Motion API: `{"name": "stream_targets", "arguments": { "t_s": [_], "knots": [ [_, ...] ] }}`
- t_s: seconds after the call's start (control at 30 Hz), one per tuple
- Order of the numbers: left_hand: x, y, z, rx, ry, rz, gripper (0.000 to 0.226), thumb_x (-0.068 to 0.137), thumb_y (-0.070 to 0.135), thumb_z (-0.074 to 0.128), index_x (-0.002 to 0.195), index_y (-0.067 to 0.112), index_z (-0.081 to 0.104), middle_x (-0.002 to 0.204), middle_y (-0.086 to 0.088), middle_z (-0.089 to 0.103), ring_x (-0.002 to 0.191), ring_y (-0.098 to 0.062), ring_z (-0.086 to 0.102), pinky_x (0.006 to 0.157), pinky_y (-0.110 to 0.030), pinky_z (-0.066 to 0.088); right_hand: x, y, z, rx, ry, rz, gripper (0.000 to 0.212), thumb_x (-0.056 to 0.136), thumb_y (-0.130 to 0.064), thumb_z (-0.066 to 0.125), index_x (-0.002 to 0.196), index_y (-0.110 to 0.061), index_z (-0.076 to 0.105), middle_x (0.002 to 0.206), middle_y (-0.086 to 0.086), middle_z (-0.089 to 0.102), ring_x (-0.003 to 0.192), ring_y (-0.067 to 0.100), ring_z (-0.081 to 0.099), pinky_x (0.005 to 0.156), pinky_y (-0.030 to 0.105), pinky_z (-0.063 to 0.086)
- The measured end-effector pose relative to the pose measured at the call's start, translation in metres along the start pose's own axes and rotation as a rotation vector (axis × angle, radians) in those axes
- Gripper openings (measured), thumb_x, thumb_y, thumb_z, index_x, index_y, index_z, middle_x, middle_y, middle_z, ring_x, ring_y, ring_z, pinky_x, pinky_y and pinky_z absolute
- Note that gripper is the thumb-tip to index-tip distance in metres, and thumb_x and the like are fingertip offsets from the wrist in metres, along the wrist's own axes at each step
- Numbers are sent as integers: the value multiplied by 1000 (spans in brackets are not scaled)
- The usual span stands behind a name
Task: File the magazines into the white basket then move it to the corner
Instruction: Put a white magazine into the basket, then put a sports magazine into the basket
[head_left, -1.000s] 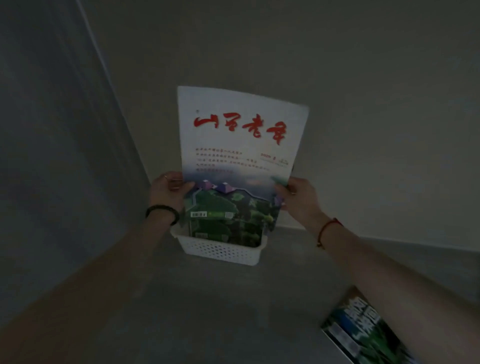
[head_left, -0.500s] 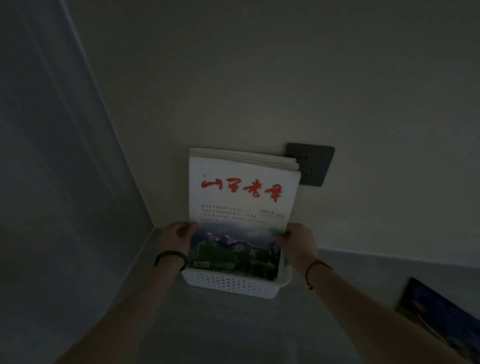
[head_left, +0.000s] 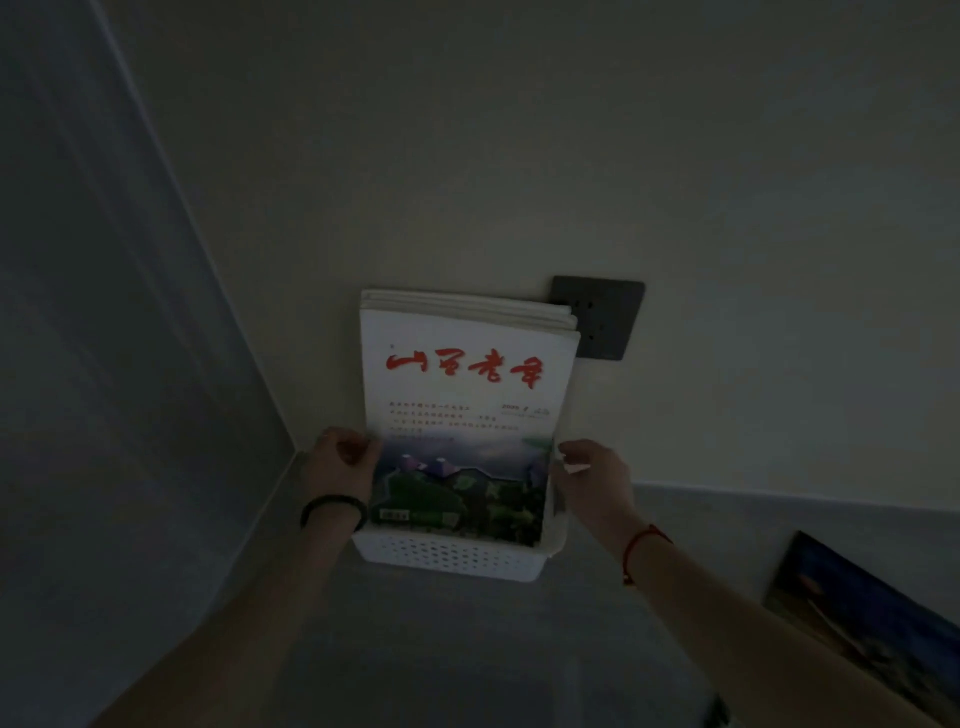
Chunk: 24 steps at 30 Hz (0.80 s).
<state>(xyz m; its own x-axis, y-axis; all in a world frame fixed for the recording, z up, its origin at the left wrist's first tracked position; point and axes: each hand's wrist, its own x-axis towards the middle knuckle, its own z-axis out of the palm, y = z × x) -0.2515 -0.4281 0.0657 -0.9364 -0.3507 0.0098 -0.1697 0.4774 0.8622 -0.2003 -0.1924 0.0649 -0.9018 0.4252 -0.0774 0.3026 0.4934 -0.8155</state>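
Since a moment ago, I see little shift: front magazine (head_left: 462, 415) stays upright in the white basket (head_left: 447, 556) by the far-left corner, stack behind. Left hand (head_left: 340, 462) pinches its left edge; right hand (head_left: 592, 478) has loosened, fingers half-open beside it. Another magazine (head_left: 872, 618) lies near right.

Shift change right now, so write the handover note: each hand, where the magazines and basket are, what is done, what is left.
Left hand: at the left edge of the front magazine, fingers curled by it; grip unclear.
Right hand: at the right edge, fingers look loosened.
White basket: on the floor by the wall, near the corner, below a dark wall plate.
Done: several magazines stand upright in the basket.
Left: a dark-covered magazine lies on the floor at right; file it, then check that the basket sits in the corner.
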Motion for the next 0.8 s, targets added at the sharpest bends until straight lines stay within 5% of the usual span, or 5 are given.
{"name": "stream_targets", "arguments": {
  "t_s": [0.17,0.37,0.53,0.73,0.8],
  "knots": [
    [-65,9,22,-120,-205,197,14,82,10,63,94,4,59,94,-17,67,88,-29,61,85,-39,48,-58,64,-30,154,-4,-1,29,79,2,62,107,-5,60,107,16,64,66,15,55,57,12,45],
    [-182,12,86,-191,-589,211,34,79,3,65,86,34,53,89,-1,65,75,-1,62,69,-3,47,-136,163,-109,91,56,269,41,81,-12,65,120,-18,51,116,6,57,107,25,56,90,35,47],
    [-253,9,150,-79,-913,14,51,87,18,57,133,11,36,138,-9,43,127,-23,44,104,-29,37,-159,219,-182,24,193,458,60,79,-16,68,131,-11,41,136,10,48,125,27,46,101,38,40],
    [-303,17,190,42,-942,-87,61,89,32,52,141,12,26,146,-10,38,130,-26,41,106,-33,37,-158,264,-223,338,213,654,39,78,-7,68,113,-13,52,100,6,51,99,28,57,87,35,43],
    [-309,17,197,65,-907,-101,55,89,24,54,138,11,31,140,-13,45,124,-28,46,104,-36,41,-155,267,-226,407,289,733,48,78,-7,69,121,-7,47,116,8,52,96,28,57,87,41,46]
  ]
}}
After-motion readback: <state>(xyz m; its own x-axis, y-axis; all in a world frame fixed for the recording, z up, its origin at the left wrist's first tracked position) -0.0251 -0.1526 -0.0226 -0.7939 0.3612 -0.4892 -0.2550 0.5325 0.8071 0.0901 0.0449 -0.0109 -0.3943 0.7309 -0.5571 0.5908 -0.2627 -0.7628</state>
